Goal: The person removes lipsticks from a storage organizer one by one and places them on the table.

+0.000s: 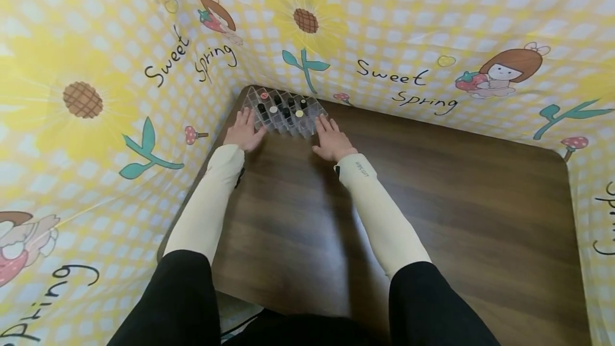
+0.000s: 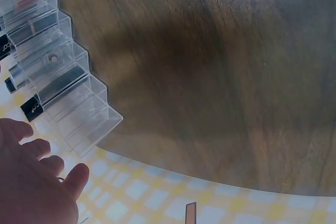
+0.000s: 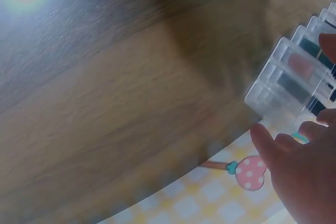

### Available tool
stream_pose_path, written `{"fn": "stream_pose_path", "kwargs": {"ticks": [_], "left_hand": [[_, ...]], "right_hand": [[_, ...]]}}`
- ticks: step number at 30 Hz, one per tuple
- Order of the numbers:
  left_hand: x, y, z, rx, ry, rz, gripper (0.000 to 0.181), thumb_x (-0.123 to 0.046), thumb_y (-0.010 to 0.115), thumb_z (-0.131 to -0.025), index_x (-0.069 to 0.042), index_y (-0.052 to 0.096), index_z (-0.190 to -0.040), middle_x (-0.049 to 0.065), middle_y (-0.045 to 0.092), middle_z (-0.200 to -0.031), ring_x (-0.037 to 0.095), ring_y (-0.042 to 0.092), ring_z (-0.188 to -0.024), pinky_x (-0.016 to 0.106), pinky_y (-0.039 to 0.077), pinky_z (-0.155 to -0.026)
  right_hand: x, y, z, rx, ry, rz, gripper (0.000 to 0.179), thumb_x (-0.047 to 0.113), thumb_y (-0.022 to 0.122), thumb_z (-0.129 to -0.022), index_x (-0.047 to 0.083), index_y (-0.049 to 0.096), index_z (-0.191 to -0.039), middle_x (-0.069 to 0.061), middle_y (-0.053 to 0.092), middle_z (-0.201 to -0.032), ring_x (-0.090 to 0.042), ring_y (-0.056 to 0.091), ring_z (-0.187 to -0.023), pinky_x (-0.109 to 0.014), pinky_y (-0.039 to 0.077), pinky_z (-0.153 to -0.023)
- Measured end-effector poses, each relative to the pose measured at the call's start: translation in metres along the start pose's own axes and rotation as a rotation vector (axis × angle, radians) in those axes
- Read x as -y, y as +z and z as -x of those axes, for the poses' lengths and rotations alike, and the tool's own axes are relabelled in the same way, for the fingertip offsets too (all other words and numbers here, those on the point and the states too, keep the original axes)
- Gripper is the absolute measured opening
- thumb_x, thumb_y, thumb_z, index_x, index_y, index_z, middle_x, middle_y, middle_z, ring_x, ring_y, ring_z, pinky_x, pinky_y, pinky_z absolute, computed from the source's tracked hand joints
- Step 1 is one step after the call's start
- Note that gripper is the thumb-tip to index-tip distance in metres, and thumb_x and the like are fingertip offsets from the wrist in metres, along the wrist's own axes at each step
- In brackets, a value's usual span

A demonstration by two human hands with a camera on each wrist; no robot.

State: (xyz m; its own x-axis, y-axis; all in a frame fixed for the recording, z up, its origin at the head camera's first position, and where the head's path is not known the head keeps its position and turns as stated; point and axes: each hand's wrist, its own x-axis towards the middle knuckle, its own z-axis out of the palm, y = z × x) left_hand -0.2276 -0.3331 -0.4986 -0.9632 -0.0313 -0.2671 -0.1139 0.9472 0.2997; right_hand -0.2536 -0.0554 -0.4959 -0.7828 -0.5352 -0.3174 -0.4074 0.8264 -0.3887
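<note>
Clear plastic forms the compartmented organizer at the far left corner of the brown wood-grain surface, its stepped, zigzag edge turned toward the person. Several small capped items stand in its slots: a number of black caps, a reddish cap toward the back, a whitish cap near the middle and a pale yellow cap toward the right. Some front slots hold nothing.

Left hand lies at the organizer's left side, fingers extended forward and thumb angled in toward the front edge. Right hand mirrors it at the right side, fingers extended, thumb held apart. Neither hand is curled round anything; the fingertips look to be at the plastic walls, though the wrist views leave it unclear how firmly they touch. In the left wrist view, black ends with white marks show at the organizer's side.

Cream sleeves cover the forearms, with black cloth above them. Yellow-and-white checked cloth hangs round the surface, printed with sunflowers, a girl with a strawberry and the words "Sweet Spring".
</note>
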Motion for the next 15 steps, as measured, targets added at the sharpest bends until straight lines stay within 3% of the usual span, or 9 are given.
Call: {"fn": "stream_pose_path", "kwargs": {"ticks": [7, 15], "left_hand": [[-0.0040, 0.0058, -0.0085, 0.046, -0.010, -0.016, 0.078, -0.052, 0.027, -0.100, -0.007, -0.004, -0.155, 0.014, -0.008, -0.163, 0.035, -0.010, -0.150, 0.064, 0.016, -0.115], [-0.0031, 0.0091, -0.0099, 0.069, -0.028, -0.013, 0.077, -0.051, 0.029, -0.101, -0.005, 0.000, -0.155, 0.014, -0.006, -0.163, 0.037, -0.006, -0.150, 0.065, 0.018, -0.114]], "right_hand": [[0.0048, 0.0039, -0.0028, 0.025, 0.015, -0.003, 0.084, 0.034, 0.056, -0.096, 0.012, 0.002, -0.157, -0.007, -0.005, -0.165, -0.037, 0.002, -0.150, -0.053, 0.024, -0.118], [0.0072, 0.0034, -0.0048, 0.044, 0.040, 0.020, 0.083, 0.034, 0.056, -0.096, 0.013, 0.003, -0.157, -0.007, -0.006, -0.165, -0.039, 0.005, -0.150, -0.054, 0.025, -0.117]]}}
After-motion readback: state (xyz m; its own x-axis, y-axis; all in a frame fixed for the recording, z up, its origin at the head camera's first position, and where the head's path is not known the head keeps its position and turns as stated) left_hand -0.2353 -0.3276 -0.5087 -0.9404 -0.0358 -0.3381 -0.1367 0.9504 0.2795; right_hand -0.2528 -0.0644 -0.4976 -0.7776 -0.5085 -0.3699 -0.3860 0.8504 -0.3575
